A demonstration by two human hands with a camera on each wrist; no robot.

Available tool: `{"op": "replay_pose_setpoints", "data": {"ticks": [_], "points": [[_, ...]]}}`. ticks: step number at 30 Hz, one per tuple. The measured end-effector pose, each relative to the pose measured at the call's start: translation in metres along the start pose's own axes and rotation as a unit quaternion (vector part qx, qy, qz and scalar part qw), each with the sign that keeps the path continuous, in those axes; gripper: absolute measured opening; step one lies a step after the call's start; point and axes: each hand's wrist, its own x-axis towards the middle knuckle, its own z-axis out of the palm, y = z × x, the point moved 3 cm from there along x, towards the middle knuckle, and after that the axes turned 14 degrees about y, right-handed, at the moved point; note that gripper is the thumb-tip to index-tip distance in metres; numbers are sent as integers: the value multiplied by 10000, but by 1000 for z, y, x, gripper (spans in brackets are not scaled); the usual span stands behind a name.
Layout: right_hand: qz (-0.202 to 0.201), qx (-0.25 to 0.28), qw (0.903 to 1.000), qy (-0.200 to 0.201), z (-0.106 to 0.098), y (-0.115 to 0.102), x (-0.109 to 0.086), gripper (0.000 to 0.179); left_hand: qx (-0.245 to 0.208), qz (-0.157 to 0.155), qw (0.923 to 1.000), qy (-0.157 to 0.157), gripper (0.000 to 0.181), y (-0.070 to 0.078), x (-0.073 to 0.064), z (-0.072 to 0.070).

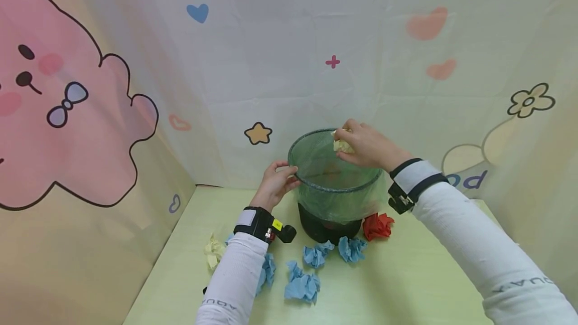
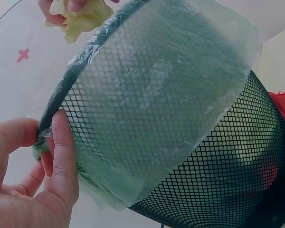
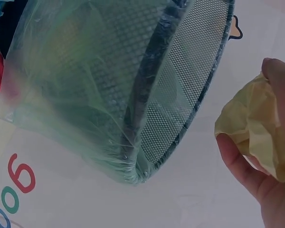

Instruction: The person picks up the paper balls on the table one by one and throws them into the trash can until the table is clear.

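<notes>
A black mesh wastebasket point(image 1: 322, 228) stands upright on the table, its rim and upper wall covered by a thin green plastic bag point(image 1: 334, 205). At the rim's left side, my left hand point(image 1: 273, 184) pinches the bag-covered edge between thumb and fingers; the left wrist view shows the thumb point(image 2: 21, 135) on one side of it. Over the basket's right part, my right hand point(image 1: 369, 145) holds a crumpled ball of pale yellow paper point(image 1: 343, 146). In the right wrist view this yellow paper point(image 3: 249, 121) sits between thumb and fingers, apart from the rim.
Several crumpled blue papers point(image 1: 303, 286) lie on the table point(image 1: 406, 285) in front of the basket. A crumpled red paper point(image 1: 378, 226) is beside the base on the right. Another yellow one point(image 1: 214, 252) lies left of my left forearm. A printed cloth point(image 1: 271, 64) hangs behind.
</notes>
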Motion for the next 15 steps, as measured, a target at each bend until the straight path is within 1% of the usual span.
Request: {"op": "replay_pose_setpoints", "data": {"ticks": [15], "points": [[60,139,9998,-161,6,-1,-4,38,-25,-16,10000,-26,36,1,-2,0]]}}
